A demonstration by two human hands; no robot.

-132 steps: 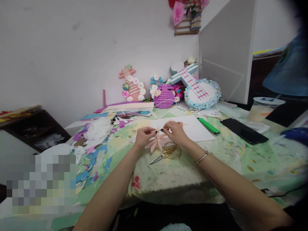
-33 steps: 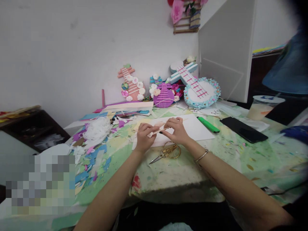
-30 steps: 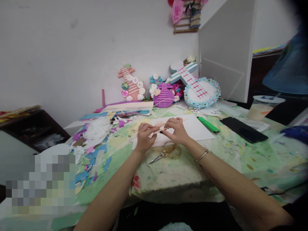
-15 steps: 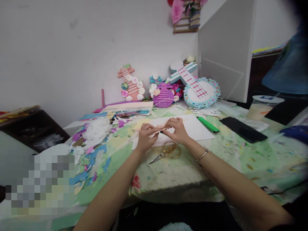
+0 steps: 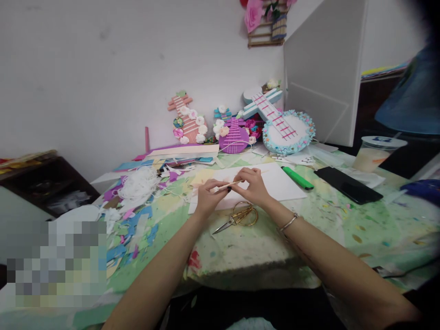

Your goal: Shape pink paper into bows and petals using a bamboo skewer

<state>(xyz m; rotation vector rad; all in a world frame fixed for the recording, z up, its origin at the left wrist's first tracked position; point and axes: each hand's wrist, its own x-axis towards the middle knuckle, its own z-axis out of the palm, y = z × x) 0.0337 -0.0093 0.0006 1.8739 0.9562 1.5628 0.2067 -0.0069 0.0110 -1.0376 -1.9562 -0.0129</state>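
Observation:
Between my two hands runs a thin, pale peach strip (image 5: pixel 228 185), looking like rolled or folded paper. My left hand (image 5: pixel 209 198) pinches its left end between thumb and fingers. At the other end, my right hand (image 5: pixel 253 187) is closed on it, thumb below and fingers above. Both hands are held over a white sheet (image 5: pixel 285 188), with pale peach and yellowish paper pieces (image 5: pixel 203 176) on its left part. Gold-handled scissors (image 5: pixel 237 218) lie just in front of the sheet, below my hands, touched by neither.
A green marker (image 5: pixel 297 178), a black phone (image 5: pixel 347 184) and a lidded cup (image 5: pixel 376 153) are on the right. Left are a heap of white string (image 5: pixel 140 185) and coloured scraps (image 5: pixel 132 224). Decorated paper instruments (image 5: pixel 234 137) lean against the wall behind.
Both hands stay nearly in place. The left fingers have shifted slightly down along the strip, and its turned side shows more clearly between the hands.

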